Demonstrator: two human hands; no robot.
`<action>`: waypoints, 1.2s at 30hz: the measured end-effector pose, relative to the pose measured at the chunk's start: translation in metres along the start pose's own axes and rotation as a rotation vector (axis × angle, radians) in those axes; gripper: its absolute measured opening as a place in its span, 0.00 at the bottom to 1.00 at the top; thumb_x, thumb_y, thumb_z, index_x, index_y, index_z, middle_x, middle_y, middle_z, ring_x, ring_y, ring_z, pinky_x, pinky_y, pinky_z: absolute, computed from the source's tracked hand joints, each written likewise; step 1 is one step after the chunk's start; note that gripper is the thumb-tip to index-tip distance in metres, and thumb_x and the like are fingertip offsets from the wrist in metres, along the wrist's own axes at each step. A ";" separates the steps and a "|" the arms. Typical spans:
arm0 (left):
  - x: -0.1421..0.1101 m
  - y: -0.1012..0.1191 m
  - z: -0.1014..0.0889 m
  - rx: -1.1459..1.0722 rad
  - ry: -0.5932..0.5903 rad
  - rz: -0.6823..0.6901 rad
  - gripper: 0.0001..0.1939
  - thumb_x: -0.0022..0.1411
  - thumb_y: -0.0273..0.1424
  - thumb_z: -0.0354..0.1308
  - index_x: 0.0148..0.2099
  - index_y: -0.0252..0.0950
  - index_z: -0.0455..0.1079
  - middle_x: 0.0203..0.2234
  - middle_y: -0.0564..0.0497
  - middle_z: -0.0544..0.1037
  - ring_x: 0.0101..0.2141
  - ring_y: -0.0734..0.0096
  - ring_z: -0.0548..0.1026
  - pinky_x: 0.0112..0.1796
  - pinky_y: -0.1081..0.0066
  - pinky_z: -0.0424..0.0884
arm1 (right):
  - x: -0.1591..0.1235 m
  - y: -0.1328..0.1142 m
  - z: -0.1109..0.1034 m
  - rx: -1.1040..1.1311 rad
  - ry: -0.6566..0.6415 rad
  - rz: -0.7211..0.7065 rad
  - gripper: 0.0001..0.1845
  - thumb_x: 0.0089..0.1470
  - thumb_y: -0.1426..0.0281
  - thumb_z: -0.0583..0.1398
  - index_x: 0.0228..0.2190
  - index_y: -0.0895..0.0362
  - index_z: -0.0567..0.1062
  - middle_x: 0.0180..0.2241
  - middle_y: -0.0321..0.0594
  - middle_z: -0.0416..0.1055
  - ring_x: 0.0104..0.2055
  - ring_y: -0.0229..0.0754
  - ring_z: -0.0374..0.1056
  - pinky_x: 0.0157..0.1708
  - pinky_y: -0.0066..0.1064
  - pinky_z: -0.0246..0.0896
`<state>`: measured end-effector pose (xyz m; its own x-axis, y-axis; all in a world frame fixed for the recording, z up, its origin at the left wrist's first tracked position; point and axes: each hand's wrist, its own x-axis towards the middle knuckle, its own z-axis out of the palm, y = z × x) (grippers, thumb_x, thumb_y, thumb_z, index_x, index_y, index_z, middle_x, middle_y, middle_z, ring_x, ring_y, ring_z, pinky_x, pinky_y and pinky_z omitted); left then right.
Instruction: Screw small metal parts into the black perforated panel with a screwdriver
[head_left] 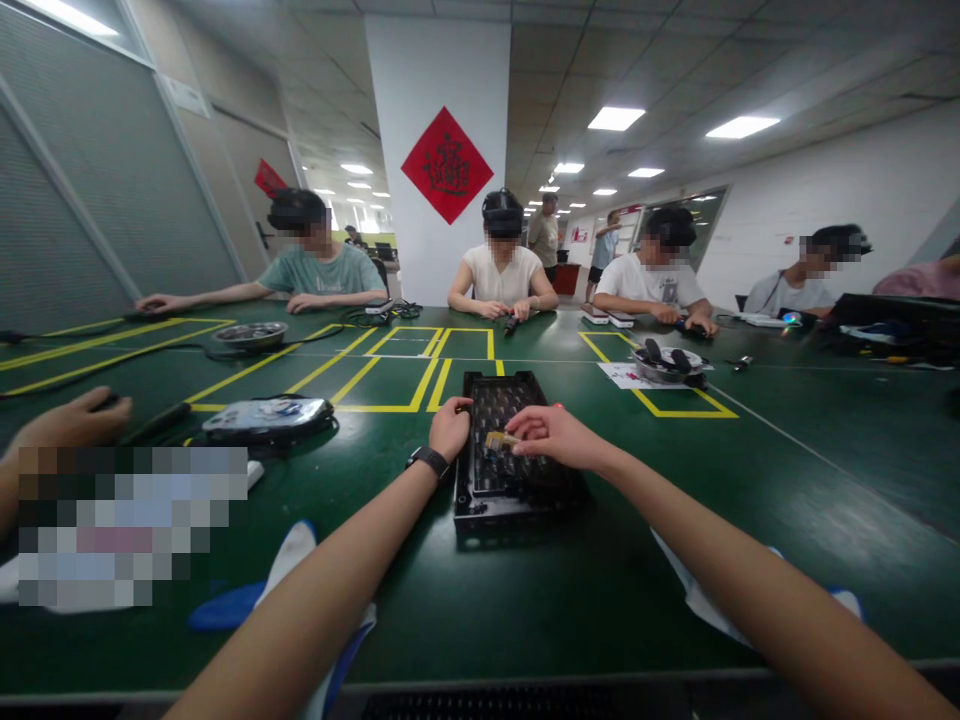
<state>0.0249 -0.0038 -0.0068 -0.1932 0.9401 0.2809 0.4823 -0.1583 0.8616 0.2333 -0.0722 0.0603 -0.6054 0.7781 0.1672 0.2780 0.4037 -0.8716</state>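
A black rectangular case [480, 510] lies on the green table in front of me, with rows of dark round shapes inside its frame. Along its left wall, my left hand [450, 430] is closed with the fingers curled at the edge; a dark watch is on that wrist. Over the case's middle, my right hand [559, 437] pinches a small tan-and-brown piece [497, 441] between thumb and fingers. The piece is too small and blurred to name. Its far tip is over the dark interior; whether it touches cannot be told.
Blue-and-white gloves [289, 565] lie beside my left forearm, and more white cloth [701, 590] is under my right. At left are a co-worker's hand [79, 425] and a silvery device [266, 418]. Metal dishes [251, 335] stand farther off. Several people sit around the table.
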 end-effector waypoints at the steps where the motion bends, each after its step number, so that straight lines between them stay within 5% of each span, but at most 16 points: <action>1: 0.000 0.000 0.000 -0.006 -0.001 0.000 0.19 0.47 0.22 0.47 0.43 0.34 0.70 0.37 0.48 0.75 0.39 0.65 0.71 0.42 0.67 0.66 | -0.005 -0.004 0.003 0.039 -0.051 0.008 0.23 0.38 0.63 0.65 0.37 0.61 0.70 0.30 0.38 0.71 0.29 0.34 0.66 0.30 0.27 0.60; 7: -0.004 0.002 -0.008 -0.055 -0.083 0.039 0.24 0.45 0.21 0.49 0.47 0.33 0.67 0.41 0.48 0.74 0.41 0.67 0.71 0.42 0.71 0.67 | -0.031 -0.028 0.019 -0.101 -0.187 -0.030 0.17 0.42 0.63 0.62 0.34 0.61 0.74 0.30 0.40 0.72 0.30 0.35 0.66 0.31 0.27 0.60; 19: 0.012 -0.004 -0.008 0.221 -0.160 0.067 0.25 0.47 0.25 0.50 0.50 0.40 0.66 0.40 0.49 0.73 0.41 0.63 0.70 0.42 0.65 0.65 | -0.040 -0.029 0.022 -0.547 -0.158 -0.173 0.11 0.46 0.63 0.61 0.30 0.57 0.76 0.31 0.40 0.69 0.33 0.37 0.63 0.35 0.29 0.56; 36: 0.011 -0.008 -0.007 0.245 -0.127 0.180 0.20 0.49 0.26 0.48 0.46 0.37 0.68 0.40 0.48 0.72 0.40 0.65 0.69 0.44 0.67 0.64 | -0.043 -0.029 0.026 -0.623 -0.143 -0.231 0.10 0.51 0.67 0.58 0.35 0.54 0.77 0.31 0.41 0.69 0.34 0.37 0.61 0.33 0.27 0.54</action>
<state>0.0129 0.0059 -0.0071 0.0144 0.9364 0.3507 0.6934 -0.2621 0.6712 0.2318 -0.1304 0.0665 -0.7818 0.5845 0.2173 0.4815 0.7873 -0.3851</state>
